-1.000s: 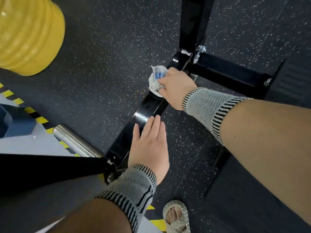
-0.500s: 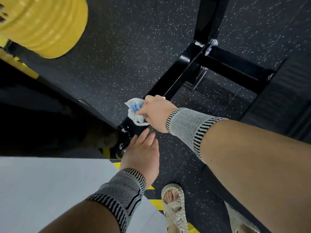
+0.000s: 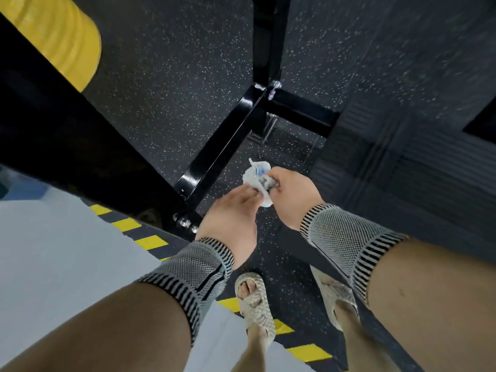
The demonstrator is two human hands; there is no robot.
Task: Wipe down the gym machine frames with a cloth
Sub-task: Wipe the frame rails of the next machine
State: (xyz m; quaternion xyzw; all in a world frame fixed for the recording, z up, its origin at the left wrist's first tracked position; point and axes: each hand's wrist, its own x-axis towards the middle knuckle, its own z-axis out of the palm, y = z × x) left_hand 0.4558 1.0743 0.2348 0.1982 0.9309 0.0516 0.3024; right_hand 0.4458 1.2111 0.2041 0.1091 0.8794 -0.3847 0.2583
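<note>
Hands meet above a speckled floor: right hand curled around a crumpled white cloth, held clear of the black floor bar of the gym frame; left hand touches the cloth's lower edge, fingers fairly straight. Likely refolding: best to turn a clean face outward, bunch it firmly, then wipe along the bar's length

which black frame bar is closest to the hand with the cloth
The glossy diagonal floor bar, ending just left of the right hand holding the cloth.
</note>
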